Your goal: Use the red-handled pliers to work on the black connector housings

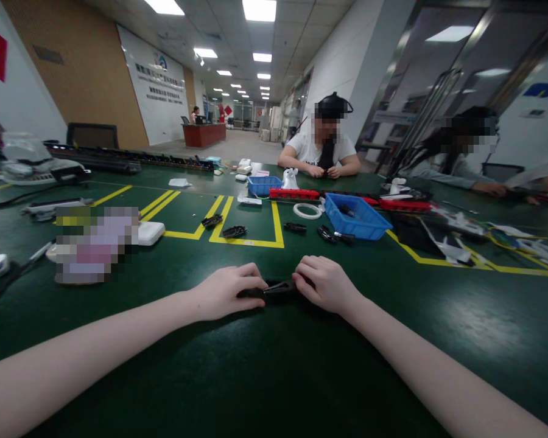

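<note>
Low over the green table (201, 365), a dark elongated piece (278, 291) with a thin metallic-looking loop on it lies between my two hands. My left hand (231, 291) grips its left end, thumb below and fingers above. The fingers of my right hand (324, 283) are curled closed at its right end. Beyond my hands are black parts: one (234, 231) inside a yellow tape outline, one (295, 227) to its right, and another (211, 221) further left. What exactly the held piece is cannot be made out.
A blue bin (358, 222) with dark items stands ahead to the right, beside a white ring (307, 211). A smaller blue bin (263, 185) is further back. At left lie a white box (150, 233) and a blurred flat object (95, 249). Two people sit across the table.
</note>
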The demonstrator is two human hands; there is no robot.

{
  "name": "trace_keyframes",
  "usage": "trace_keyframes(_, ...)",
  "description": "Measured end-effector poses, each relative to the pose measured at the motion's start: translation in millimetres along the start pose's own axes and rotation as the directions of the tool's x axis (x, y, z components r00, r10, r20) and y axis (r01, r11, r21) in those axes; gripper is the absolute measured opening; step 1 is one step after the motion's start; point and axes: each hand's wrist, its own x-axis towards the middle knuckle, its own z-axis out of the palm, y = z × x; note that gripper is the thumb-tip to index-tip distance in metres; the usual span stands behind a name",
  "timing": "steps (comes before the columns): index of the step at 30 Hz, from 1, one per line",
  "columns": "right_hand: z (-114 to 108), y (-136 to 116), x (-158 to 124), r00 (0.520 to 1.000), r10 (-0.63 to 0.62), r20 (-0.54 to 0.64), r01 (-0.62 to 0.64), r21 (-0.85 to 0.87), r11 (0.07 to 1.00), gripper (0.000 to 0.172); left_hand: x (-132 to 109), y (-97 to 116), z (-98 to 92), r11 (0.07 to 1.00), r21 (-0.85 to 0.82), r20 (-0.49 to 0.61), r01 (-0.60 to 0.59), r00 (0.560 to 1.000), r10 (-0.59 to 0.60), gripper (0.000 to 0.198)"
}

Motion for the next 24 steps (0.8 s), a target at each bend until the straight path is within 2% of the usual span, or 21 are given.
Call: trace_keyframes(24,0.4,2.9,1.0,1.0,-0.001,0.0,0.001,0.001,1.0,0.031,-0.2,2.3,-1.4,1.0,-0.005,-0.004,0.001,1.0,-0.001,0.022)
